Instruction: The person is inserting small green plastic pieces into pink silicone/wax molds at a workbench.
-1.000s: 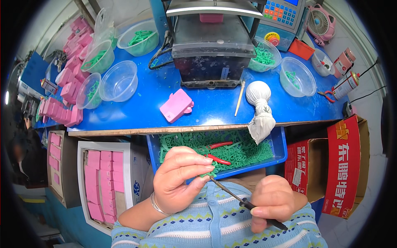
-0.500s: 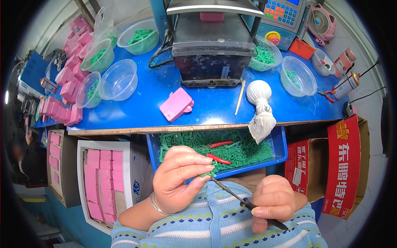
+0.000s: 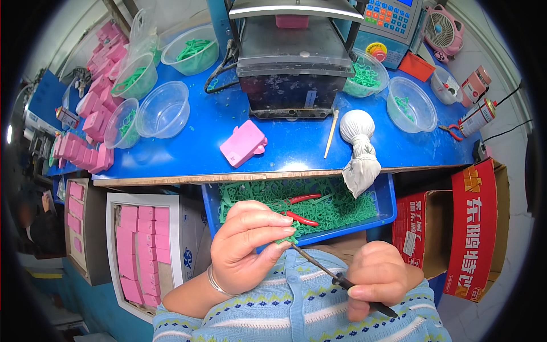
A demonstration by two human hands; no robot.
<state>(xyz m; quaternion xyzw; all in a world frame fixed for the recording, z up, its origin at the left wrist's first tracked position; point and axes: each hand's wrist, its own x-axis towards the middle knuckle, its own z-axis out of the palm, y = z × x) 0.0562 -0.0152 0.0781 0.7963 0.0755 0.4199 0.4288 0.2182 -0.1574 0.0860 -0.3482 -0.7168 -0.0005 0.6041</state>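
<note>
Between the thumb and fingertips of my left hand [image 3: 246, 245] is a small green piece [image 3: 289, 238], mostly covered by the fingers. My right hand [image 3: 376, 279] is closed round the black handle of a thin metal-shafted tool [image 3: 314, 261]. Its tip touches the green piece or lies right against it. Just beyond my left fingertips, red-handled pliers [image 3: 302, 219] rest on green scraps in a blue bin [image 3: 389, 212], which sits under the table edge.
On the blue table [image 3: 194, 154] are a pink block [image 3: 244, 143], a wooden stick [image 3: 331, 134], a tied white cloth bag [image 3: 358, 126], clear bowls [image 3: 165, 111] and a press machine [image 3: 290, 62]. Boxes of pink blocks [image 3: 137, 251] stand left, red cartons [image 3: 470, 233] right.
My hands, the green piece and the tool hold almost the same place. At the far left edge, another person's hand and arm have shifted slightly.
</note>
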